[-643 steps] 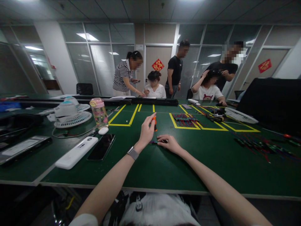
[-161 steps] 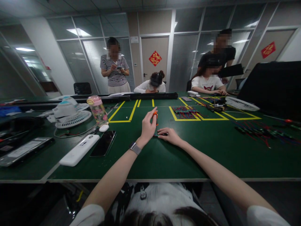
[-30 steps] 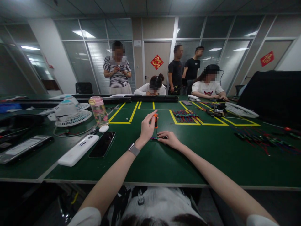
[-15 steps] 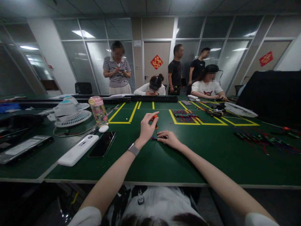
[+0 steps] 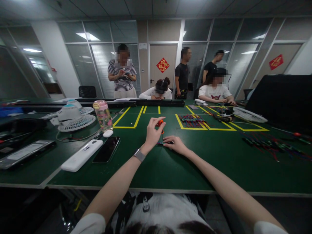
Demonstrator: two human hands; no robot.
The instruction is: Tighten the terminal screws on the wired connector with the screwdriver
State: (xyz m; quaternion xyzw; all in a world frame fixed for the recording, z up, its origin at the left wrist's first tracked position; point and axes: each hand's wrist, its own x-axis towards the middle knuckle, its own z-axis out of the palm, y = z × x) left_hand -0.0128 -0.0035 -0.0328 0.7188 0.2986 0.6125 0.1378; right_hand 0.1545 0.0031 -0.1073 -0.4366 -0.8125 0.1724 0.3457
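Table (image 5: 185, 174): green top, pale edge, marked with yellow tape strips (image 5: 124, 127). Left side: white-and-blue plastic fan (image 5: 76, 123), clear floral bottle with pink lid (image 5: 104, 117), small white rounded item (image 5: 108, 133), long white case (image 5: 83, 156), flat black phone (image 5: 106, 149). Centre: small dark electronic part (image 5: 160, 143). Right side: two spreads of red-and-blue wires with green boards, the farther (image 5: 192, 121) inside taping, the nearer (image 5: 273, 145) outside.

The screwdriver (image 5: 160, 122) stands over the board (image 5: 160, 143); from my end I see the bottle (image 5: 103, 115) behind the phone (image 5: 106, 149) at left, wire bundles (image 5: 193, 121) at right
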